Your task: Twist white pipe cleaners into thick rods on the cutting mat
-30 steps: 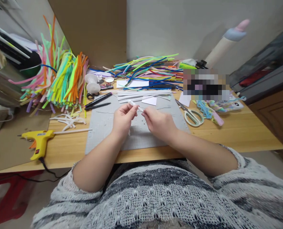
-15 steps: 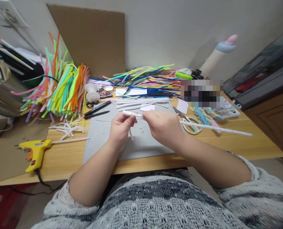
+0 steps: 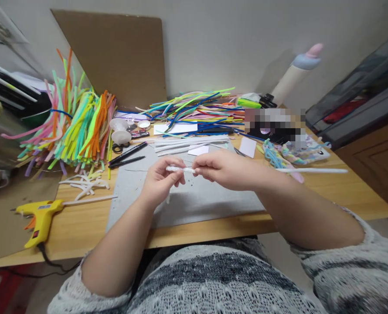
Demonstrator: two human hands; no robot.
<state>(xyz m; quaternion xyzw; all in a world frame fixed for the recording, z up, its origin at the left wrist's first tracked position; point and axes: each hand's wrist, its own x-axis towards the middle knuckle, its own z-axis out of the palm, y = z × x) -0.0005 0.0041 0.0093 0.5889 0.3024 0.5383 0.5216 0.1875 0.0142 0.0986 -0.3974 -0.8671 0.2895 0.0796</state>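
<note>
A white pipe cleaner [image 3: 177,169] is held up between both hands over a grey mat [image 3: 210,205]. Its near part looks thick and wound, and a long straight tail sticks out to the right behind my right forearm. My left hand [image 3: 158,181] pinches the wound part between thumb and fingers, with a short white end hanging below. At the wound part's right end, my right hand [image 3: 226,168] closes its fingertips on the pipe cleaner, knuckles upward. Behind the hands lie several straight white pipe cleaners [image 3: 187,143] and a white paper piece [image 3: 199,150].
A yellow glue gun [image 3: 42,218] lies at the left beside short white pieces [image 3: 86,181]. Two black pens [image 3: 127,157] lie on the mat's far left corner. Coloured pipe cleaners [image 3: 79,131] stand bundled behind. Scissors [image 3: 239,152] are mostly hidden by my right arm.
My right hand has rolled from a fist into a flatter fingertip pinch, and its forearm now covers the scissors' handles. My left fingers have loosened slightly. The view has shifted a little.
</note>
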